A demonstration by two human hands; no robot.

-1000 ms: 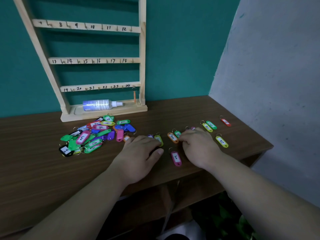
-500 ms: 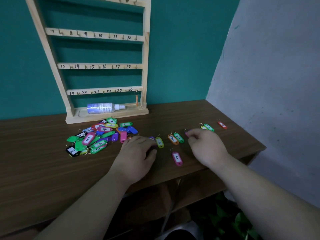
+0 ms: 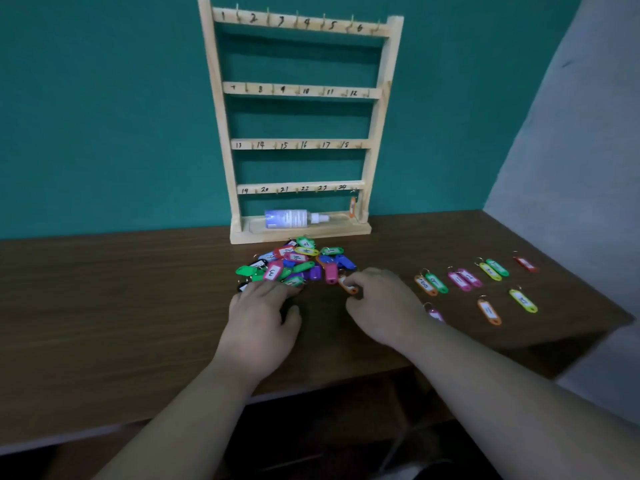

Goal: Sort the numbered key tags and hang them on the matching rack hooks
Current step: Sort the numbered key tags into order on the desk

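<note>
Our left hand lies flat, fingers relaxed, at the pile; our right hand pinches an orange tag.

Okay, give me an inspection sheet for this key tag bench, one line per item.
Surface: dark wooden table, tags lying on it.
Job's things: numbered rack upright at the wall; tag pile before its base; sorted tags laid apart at right; one hanging tag by hook 24.
Clutter: spray bottle lying on the rack base.
Grips: left hand rests its fingers on the pile; right hand pinches an orange tag.
Cables: nothing seen.
Surroundings: teal wall behind, grey wall at right.
</note>
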